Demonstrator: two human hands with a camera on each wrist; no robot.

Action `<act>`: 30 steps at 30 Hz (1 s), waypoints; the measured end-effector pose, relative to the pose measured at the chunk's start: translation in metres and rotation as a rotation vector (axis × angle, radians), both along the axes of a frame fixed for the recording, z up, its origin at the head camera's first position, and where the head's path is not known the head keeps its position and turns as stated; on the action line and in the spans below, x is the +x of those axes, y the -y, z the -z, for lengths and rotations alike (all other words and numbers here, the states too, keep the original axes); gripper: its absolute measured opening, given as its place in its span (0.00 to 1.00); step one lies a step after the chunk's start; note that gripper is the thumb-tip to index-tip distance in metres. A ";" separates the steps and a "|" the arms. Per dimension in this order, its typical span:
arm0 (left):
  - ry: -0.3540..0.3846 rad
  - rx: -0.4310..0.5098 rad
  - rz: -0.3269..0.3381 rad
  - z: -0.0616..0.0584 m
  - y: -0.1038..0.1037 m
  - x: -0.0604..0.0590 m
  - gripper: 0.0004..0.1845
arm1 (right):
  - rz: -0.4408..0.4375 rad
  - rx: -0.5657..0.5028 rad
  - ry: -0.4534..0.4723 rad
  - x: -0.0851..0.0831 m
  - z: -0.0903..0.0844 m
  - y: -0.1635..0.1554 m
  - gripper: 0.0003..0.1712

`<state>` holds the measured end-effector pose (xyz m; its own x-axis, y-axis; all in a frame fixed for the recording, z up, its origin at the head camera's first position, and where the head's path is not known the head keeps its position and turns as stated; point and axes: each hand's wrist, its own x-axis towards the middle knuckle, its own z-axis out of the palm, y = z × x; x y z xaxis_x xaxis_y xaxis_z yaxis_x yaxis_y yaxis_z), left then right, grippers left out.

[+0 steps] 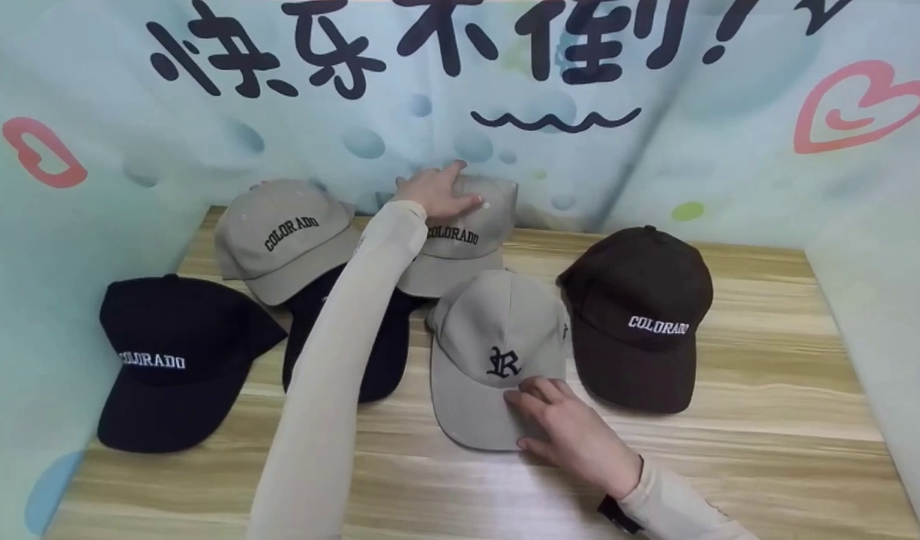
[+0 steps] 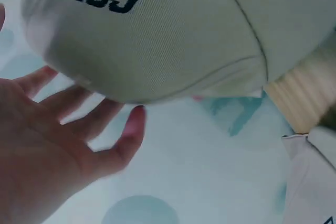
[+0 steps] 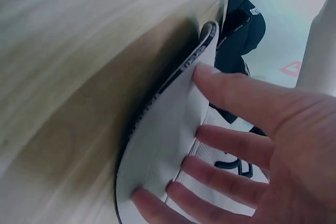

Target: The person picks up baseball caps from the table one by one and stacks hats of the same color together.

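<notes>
My left hand point(image 1: 439, 191) reaches to the back of the table and lies with straight fingers on the crown of a beige COLORADO cap point(image 1: 467, 240). In the left wrist view the open palm point(image 2: 47, 145) sits right beside that cap point(image 2: 157, 35). My right hand point(image 1: 561, 424) rests flat on the brim of a grey cap with a black "R" point(image 1: 493, 337), at the front middle. The right wrist view shows its straight fingers point(image 3: 262, 150) spread on the grey brim point(image 3: 168, 145).
A second beige COLORADO cap point(image 1: 280, 236) sits at the back left, a navy one point(image 1: 167, 360) at the front left, another dark cap point(image 1: 385, 345) under my left arm, and a brown one point(image 1: 639, 315) on the right. Printed backdrop walls enclose the wooden table point(image 1: 767, 420).
</notes>
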<state>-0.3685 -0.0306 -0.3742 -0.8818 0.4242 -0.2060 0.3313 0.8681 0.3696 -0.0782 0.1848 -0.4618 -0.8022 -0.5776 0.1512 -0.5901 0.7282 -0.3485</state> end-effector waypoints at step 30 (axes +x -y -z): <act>0.116 0.348 0.255 -0.094 0.002 0.028 0.16 | 0.050 0.001 -0.016 -0.022 0.007 0.008 0.33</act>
